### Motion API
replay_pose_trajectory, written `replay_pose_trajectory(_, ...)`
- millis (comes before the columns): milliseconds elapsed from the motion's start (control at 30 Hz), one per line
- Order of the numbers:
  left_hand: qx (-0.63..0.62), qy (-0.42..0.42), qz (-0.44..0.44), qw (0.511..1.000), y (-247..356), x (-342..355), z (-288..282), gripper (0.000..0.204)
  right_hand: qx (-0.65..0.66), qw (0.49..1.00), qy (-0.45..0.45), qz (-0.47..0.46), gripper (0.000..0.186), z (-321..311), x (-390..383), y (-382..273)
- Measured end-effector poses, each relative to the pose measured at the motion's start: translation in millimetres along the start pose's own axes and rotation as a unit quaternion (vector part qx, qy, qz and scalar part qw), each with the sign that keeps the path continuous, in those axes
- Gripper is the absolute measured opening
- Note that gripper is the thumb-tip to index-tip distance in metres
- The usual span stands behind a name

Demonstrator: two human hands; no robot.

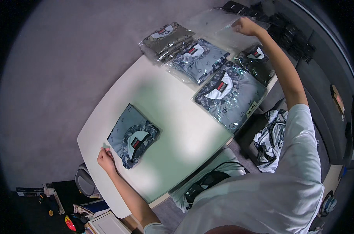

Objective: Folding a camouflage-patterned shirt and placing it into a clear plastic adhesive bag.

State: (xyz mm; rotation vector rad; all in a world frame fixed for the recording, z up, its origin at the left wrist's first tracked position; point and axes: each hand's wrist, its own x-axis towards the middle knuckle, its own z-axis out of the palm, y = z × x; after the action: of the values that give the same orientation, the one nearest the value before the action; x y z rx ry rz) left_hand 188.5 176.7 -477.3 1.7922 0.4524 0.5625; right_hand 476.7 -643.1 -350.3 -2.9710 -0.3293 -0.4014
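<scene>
My right hand (246,26) is stretched to the far right end of the table, its fingers closed on a clear plastic bag (214,24) from the loose bags there. Beside the near left edge, my left hand (105,159) is curled with its fingers together, and I see nothing in it. Just to its right lies a folded grey shirt (122,124) with a camouflage collar and no bag around it. Bagged shirts are grouped at the far side: a grey one (231,95), another grey one (200,60), a stack of olive-brown ones (167,37) and a dark one (256,62).
The white table (173,113) has rounded corners. Black packages (288,35) are heaped beyond its far right side. White-and-grey patterned cloth (272,136) sits in a dark container at the right. A grey chair (85,181) and shelf items stand at the lower left.
</scene>
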Motion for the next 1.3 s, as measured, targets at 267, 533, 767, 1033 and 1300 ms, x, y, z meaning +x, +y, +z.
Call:
replay_pose_trajectory(267, 0.022, 0.004, 0.01, 1.0, -0.3, -1.8, -0.4, 0.042, -0.194, 0.965, 0.07, 0.16, 0.059, -30.8, -30.9, -35.0)
replay_pose_trajectory(533, 0.025, 0.004, 0.027, 0.999, -2.8, 0.4, -0.5, 0.043, -0.148, 0.902, -0.039, 0.403, 0.067, -24.4, -43.7, 1.3)
replay_pose_trajectory(767, 0.032, 0.009, 0.012, 0.999, 0.8, 0.1, 1.7, 0.042, -0.079, 0.904, 0.016, 0.42, 0.059, -6.4, -45.2, 32.3)
replay_pose_trajectory(1033, 0.012, 0.005, 0.004, 1.0, -1.6, 0.3, 1.6, 0.042, 0.44, 0.863, 0.101, 0.226, 0.055, -53.4, 21.4, 29.7)
replay_pose_trajectory(1300, 0.008, 0.002, -0.003, 1.0, -2.5, 0.7, 0.9, 0.042, 0.612, 0.744, 0.116, 0.243, 0.035, -89.9, 20.4, -34.4)
